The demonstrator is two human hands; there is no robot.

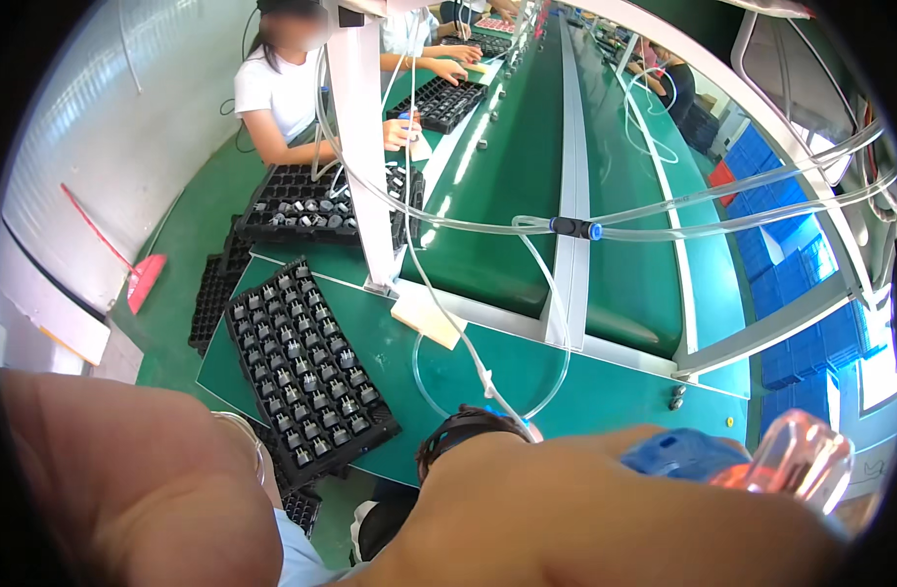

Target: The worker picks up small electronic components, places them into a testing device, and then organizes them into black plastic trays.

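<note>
Very close to the lens, my left hand (145,479) fills the lower left; its fingers run out of view, so I cannot tell how they are held. A light band circles that wrist. My right hand (624,499) is raised across the lower right, closed around a tool with a blue part and a clear pinkish end (801,458); its exact kind does not show. A dark braided band (473,430) sits at the right wrist. Beyond my hands, a black compartment tray (306,377) on the green table holds rows of small pronged plug parts.
A pale yellow block (429,313) lies by the white frame post (362,157). Clear air hoses meet at a black-and-blue connector (575,229) above the green conveyor (497,196). Co-workers sit on the far left with more trays (316,230). Blue crates (791,313) stand at right.
</note>
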